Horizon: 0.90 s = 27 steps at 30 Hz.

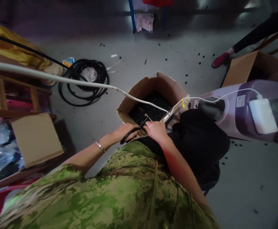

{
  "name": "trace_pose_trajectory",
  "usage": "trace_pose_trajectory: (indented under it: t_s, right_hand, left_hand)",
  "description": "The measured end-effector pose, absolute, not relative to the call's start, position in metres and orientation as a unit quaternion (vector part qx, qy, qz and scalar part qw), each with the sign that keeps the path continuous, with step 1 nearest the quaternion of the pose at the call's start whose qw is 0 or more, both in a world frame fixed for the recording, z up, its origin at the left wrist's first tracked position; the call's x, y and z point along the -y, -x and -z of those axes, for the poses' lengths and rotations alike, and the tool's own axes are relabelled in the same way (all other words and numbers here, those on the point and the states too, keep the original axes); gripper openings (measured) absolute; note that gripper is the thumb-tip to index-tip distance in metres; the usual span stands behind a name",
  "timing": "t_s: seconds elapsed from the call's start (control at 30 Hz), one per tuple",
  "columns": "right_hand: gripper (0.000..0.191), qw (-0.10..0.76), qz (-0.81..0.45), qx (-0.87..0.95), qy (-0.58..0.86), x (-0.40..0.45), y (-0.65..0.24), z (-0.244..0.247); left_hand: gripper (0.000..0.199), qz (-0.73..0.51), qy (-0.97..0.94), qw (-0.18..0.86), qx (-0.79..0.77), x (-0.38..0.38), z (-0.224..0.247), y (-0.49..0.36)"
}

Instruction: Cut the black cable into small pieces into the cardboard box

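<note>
My left hand (128,131) is closed around the dark looped handle of what look like black scissors (142,124), whose narrow end points up and right over an open cardboard box (150,83). Close beside it, my right hand (156,129) has its fingers pinched together near the tip; what they hold is too small or hidden to make out. Many small black pieces (154,105) fill the bottom of the box, which stands on the floor just beyond both hands. A small tan scrap shows near the fingertips.
A white cable (81,82) crosses above the box toward a white adapter (263,116) on a purple-and-lilac appliance (234,105). Coiled black hose (64,87) lies at left, near a cardboard flap (37,138). Another person's foot (221,58) and a second box (240,68) are at right.
</note>
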State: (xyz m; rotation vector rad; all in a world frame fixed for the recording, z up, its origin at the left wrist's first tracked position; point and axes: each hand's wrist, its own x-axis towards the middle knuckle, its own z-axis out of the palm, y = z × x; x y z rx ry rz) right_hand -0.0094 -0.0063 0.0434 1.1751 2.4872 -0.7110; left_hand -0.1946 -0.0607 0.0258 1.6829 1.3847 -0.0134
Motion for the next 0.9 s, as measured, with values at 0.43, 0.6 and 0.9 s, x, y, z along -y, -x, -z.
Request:
trace_pose_trajectory:
  t_s: [0.43, 0.6, 0.9]
  right_hand:
    - [0.034, 0.172, 0.254, -0.844, -0.441, 0.004, 0.013, -0.041]
    - [0.032, 0.184, 0.276, -0.797, -0.504, -0.001, 0.016, -0.031]
    - [0.031, 0.034, 0.632, -0.567, -0.527, -0.004, 0.006, -0.028]
  left_hand:
    - [0.031, 0.103, -0.700, 0.368, -0.604, 0.061, -0.018, 0.178]
    - [0.033, 0.092, -0.668, 0.350, -0.650, 0.064, -0.002, 0.165]
    - [0.037, -0.164, -0.525, 0.623, -0.556, 0.066, -0.008, 0.188]
